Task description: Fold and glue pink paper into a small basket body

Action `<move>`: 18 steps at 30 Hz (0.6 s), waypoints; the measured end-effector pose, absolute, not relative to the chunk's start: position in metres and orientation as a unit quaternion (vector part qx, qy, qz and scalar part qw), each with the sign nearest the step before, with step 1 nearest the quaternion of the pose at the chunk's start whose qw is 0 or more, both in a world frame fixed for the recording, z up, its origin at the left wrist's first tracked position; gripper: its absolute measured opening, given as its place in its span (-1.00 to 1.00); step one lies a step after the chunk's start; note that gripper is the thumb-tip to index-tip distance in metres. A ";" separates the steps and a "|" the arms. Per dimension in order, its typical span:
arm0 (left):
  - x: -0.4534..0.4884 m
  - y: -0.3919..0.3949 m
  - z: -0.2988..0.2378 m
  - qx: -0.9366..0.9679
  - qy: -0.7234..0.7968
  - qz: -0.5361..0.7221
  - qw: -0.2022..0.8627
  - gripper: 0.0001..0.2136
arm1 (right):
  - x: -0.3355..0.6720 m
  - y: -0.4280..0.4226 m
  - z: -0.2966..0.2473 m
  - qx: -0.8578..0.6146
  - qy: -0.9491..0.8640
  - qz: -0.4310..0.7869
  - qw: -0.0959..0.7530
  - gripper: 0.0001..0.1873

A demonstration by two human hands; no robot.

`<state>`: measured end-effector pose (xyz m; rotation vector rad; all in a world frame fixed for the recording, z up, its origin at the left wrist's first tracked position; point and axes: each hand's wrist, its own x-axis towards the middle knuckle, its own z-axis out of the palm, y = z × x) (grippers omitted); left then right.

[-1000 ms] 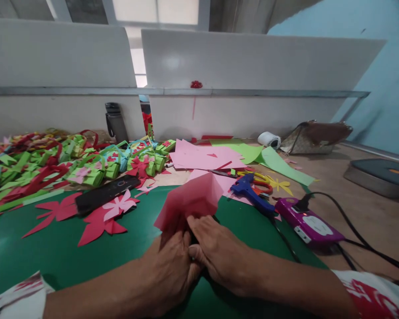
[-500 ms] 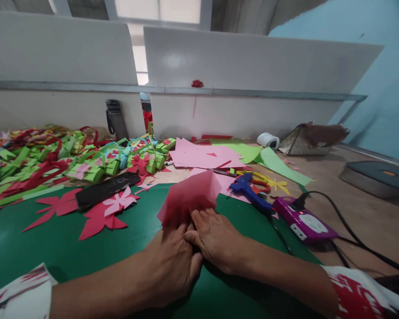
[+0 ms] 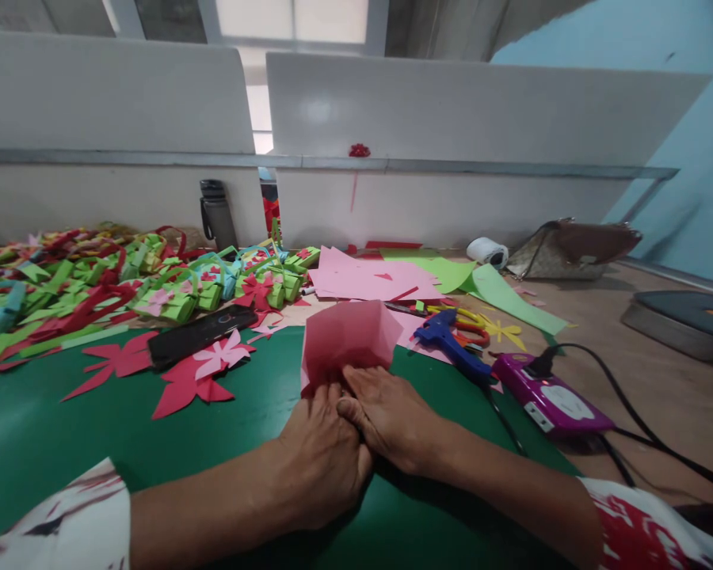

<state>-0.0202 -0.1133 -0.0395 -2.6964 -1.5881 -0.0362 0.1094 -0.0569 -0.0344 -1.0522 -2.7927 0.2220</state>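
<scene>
A folded sheet of red paper (image 3: 349, 336) stands up in front of me over the green mat (image 3: 226, 463). My left hand (image 3: 326, 443) grips its lower edge, with the fingers partly hidden by the paper and the other hand. Right beside it, my right hand (image 3: 386, 404) presses on the same edge, fingers close together and thumb against the left hand. What lies under both hands is hidden. Left of them are red paper flower cutouts (image 3: 193, 388), one with a pink paper flower (image 3: 219, 355) on top.
A black phone (image 3: 202, 336) lies at left, before a pile of small green paper baskets (image 3: 169, 301). To the right are a blue glue gun (image 3: 451, 344), scissors (image 3: 472, 328) and a purple power strip (image 3: 550, 396) with cables. Pink sheets (image 3: 368, 273) and a bottle (image 3: 219, 218) are farther back.
The red paper has swung more upright, its left side shifting right between the hands. Both hands keep hold of its lower edge. The whole view has shifted slightly.
</scene>
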 end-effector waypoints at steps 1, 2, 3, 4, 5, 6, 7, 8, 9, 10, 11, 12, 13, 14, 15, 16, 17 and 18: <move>-0.021 -0.114 -0.039 -0.861 -0.508 -0.010 0.003 -0.55 | 0.109 -0.057 -0.032 -0.351 -0.930 0.078 0.073 -0.64; -0.021 -0.114 -0.040 -0.862 -0.507 -0.009 0.003 -0.56 | 0.108 -0.057 -0.030 -0.352 -0.930 0.082 0.072 -0.64; -0.022 -0.114 -0.040 -0.864 -0.504 -0.009 0.006 -0.57 | 0.107 -0.058 -0.029 -0.354 -0.929 0.084 0.071 -0.64; -0.022 -0.114 -0.041 -0.866 -0.499 -0.010 0.012 -0.58 | 0.106 -0.058 -0.027 -0.357 -0.928 0.084 0.070 -0.64; -0.023 -0.114 -0.042 -0.870 -0.492 -0.009 0.020 -0.59 | 0.105 -0.058 -0.027 -0.361 -0.926 0.082 0.069 -0.65; -0.023 -0.114 -0.043 -0.874 -0.484 -0.010 0.029 -0.60 | 0.105 -0.058 -0.027 -0.366 -0.925 0.079 0.068 -0.65; -0.023 -0.114 -0.044 -0.877 -0.479 -0.013 0.040 -0.60 | 0.104 -0.058 -0.027 -0.370 -0.923 0.074 0.068 -0.64; -0.024 -0.114 -0.045 -0.876 -0.479 -0.019 0.052 -0.60 | 0.104 -0.059 -0.028 -0.374 -0.922 0.069 0.067 -0.64; -0.024 -0.115 -0.046 -0.873 -0.483 -0.028 0.064 -0.60 | 0.104 -0.059 -0.029 -0.376 -0.922 0.064 0.066 -0.64; -0.024 -0.115 -0.047 -0.870 -0.486 -0.034 0.076 -0.61 | 0.104 -0.059 -0.030 -0.376 -0.922 0.059 0.066 -0.65; -0.023 -0.115 -0.047 -0.869 -0.487 -0.035 0.082 -0.61 | 0.104 -0.059 -0.031 -0.376 -0.923 0.054 0.065 -0.66; -0.023 -0.115 -0.047 -0.868 -0.488 -0.030 0.083 -0.63 | 0.104 -0.059 -0.032 -0.375 -0.923 0.048 0.064 -0.67; -0.022 -0.115 -0.046 -0.868 -0.490 -0.020 0.078 -0.64 | 0.104 -0.059 -0.033 -0.376 -0.923 0.043 0.062 -0.68; -0.022 -0.115 -0.045 -0.868 -0.492 -0.009 0.069 -0.65 | 0.104 -0.060 -0.033 -0.378 -0.923 0.038 0.060 -0.68; -0.021 -0.115 -0.043 -0.867 -0.495 0.003 0.060 -0.65 | 0.104 -0.060 -0.034 -0.382 -0.922 0.033 0.058 -0.68; -0.020 -0.115 -0.042 -0.867 -0.496 0.016 0.052 -0.64 | 0.104 -0.060 -0.034 -0.386 -0.920 0.029 0.055 -0.66; -0.020 -0.115 -0.040 -0.866 -0.498 0.026 0.046 -0.64 | 0.104 -0.061 -0.034 -0.391 -0.919 0.026 0.053 -0.64; -0.019 -0.115 -0.039 -0.865 -0.499 0.032 0.040 -0.64 | 0.104 -0.061 -0.033 -0.394 -0.917 0.025 0.050 -0.62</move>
